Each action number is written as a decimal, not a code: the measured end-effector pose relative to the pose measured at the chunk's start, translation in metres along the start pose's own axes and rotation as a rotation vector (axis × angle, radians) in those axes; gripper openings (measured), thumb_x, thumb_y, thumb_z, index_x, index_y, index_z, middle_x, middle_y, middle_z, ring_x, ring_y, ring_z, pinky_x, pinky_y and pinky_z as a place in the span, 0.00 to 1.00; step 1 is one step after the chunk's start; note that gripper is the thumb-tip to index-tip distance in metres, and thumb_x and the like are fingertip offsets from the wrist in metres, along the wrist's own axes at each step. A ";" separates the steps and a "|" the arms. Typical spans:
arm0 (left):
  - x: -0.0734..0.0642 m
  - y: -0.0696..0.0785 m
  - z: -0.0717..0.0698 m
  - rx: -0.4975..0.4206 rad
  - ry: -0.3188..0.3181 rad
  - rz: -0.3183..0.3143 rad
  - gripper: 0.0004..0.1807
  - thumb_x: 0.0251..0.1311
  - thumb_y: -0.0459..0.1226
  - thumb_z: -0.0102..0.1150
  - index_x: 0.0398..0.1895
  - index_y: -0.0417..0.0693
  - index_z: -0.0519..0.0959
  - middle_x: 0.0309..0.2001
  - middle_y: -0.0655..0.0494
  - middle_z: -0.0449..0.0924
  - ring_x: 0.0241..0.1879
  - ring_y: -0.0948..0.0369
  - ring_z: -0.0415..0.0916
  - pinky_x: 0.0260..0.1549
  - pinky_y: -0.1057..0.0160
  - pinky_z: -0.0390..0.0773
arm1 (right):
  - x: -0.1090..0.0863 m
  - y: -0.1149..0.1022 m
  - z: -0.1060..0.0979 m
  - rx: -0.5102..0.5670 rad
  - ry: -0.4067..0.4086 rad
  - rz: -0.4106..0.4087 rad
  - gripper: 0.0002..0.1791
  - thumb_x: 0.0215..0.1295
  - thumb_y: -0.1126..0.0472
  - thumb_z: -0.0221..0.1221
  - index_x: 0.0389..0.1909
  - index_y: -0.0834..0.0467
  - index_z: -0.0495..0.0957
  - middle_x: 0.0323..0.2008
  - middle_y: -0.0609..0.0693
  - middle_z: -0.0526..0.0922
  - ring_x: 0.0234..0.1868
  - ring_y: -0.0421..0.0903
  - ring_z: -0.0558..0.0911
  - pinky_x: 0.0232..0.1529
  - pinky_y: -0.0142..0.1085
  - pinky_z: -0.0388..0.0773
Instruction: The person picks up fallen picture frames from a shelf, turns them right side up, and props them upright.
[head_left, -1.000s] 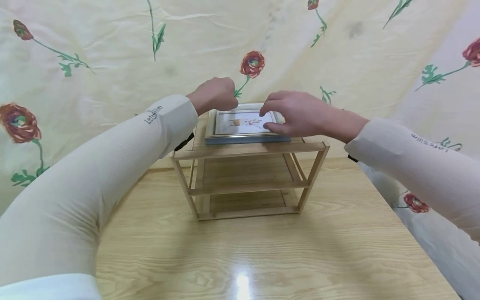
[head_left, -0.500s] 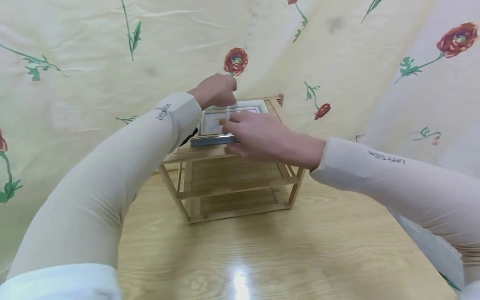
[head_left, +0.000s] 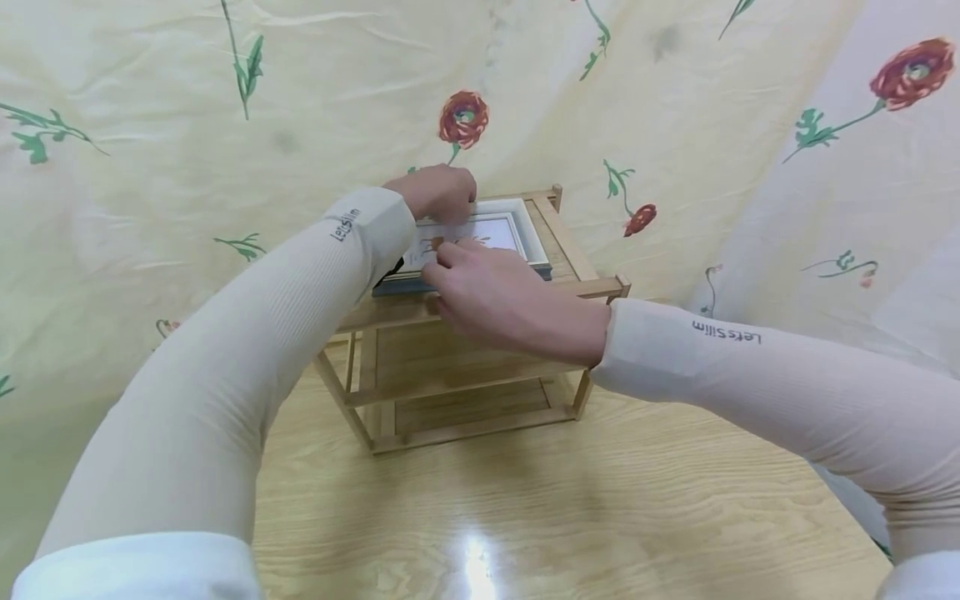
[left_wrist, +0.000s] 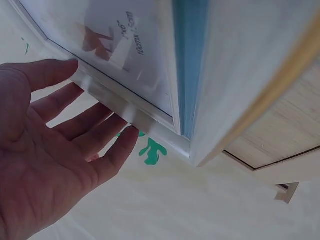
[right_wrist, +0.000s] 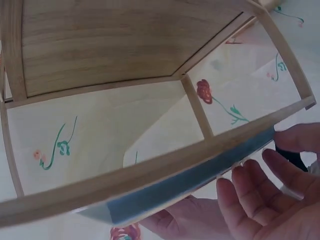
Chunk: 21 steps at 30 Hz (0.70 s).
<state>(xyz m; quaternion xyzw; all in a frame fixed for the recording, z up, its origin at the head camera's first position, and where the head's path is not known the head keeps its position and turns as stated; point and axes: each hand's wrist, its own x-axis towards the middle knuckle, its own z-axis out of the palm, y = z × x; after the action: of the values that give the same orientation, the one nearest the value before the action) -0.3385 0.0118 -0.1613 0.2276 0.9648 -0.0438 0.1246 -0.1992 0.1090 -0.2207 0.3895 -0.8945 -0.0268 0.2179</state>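
Note:
A picture frame with a pale border, a blue side and a small drawing under glass lies on the top tier of a light wooden rack. At its far left edge is my left hand; in the left wrist view the thumb overlaps the pale rim, and the fingers meet the edge from the other side. My right hand holds the front edge near the left corner, partly covering the drawing. Its thumb and fingertips lie along the blue side in the right wrist view.
Below the top tier, the rack has two lower shelves. It stands on a shiny wood-grain table. A pale flowered cloth hangs close behind the rack.
My right hand has moved left and nearer, from over the picture frame's right part to its front left edge. My left hand has come slightly lower at the far edge. The head view has shifted.

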 end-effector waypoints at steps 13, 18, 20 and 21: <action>0.000 0.000 -0.004 0.076 -0.093 0.008 0.11 0.64 0.33 0.43 0.44 0.48 0.74 0.36 0.52 0.67 0.39 0.55 0.66 0.35 0.62 0.63 | 0.009 0.008 0.010 -0.052 -0.003 0.025 0.05 0.61 0.63 0.57 0.37 0.59 0.77 0.37 0.52 0.77 0.41 0.51 0.78 0.24 0.48 0.80; 0.004 -0.001 -0.003 0.103 -0.101 0.012 0.11 0.63 0.32 0.42 0.43 0.48 0.74 0.34 0.52 0.65 0.37 0.55 0.65 0.32 0.62 0.62 | 0.012 0.010 0.013 -0.060 -0.005 0.019 0.06 0.60 0.68 0.53 0.36 0.59 0.77 0.35 0.52 0.78 0.37 0.51 0.79 0.22 0.49 0.79; 0.003 -0.001 -0.003 0.098 -0.102 0.014 0.12 0.63 0.32 0.43 0.45 0.47 0.75 0.36 0.52 0.67 0.38 0.55 0.66 0.33 0.62 0.62 | 0.013 0.010 0.012 -0.058 -0.012 0.016 0.07 0.58 0.70 0.52 0.36 0.59 0.77 0.35 0.52 0.78 0.36 0.51 0.79 0.22 0.49 0.79; 0.003 -0.001 -0.003 0.096 -0.104 0.013 0.12 0.63 0.32 0.43 0.45 0.47 0.75 0.36 0.52 0.67 0.39 0.55 0.66 0.33 0.62 0.62 | 0.013 0.010 0.012 -0.055 -0.015 0.015 0.08 0.58 0.70 0.52 0.36 0.59 0.76 0.34 0.52 0.78 0.35 0.51 0.80 0.22 0.49 0.79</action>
<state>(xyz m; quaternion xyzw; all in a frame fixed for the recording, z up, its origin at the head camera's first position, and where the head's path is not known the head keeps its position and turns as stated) -0.3422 0.0125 -0.1587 0.2369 0.9523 -0.1010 0.1636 -0.2188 0.1059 -0.2244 0.3765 -0.8979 -0.0528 0.2219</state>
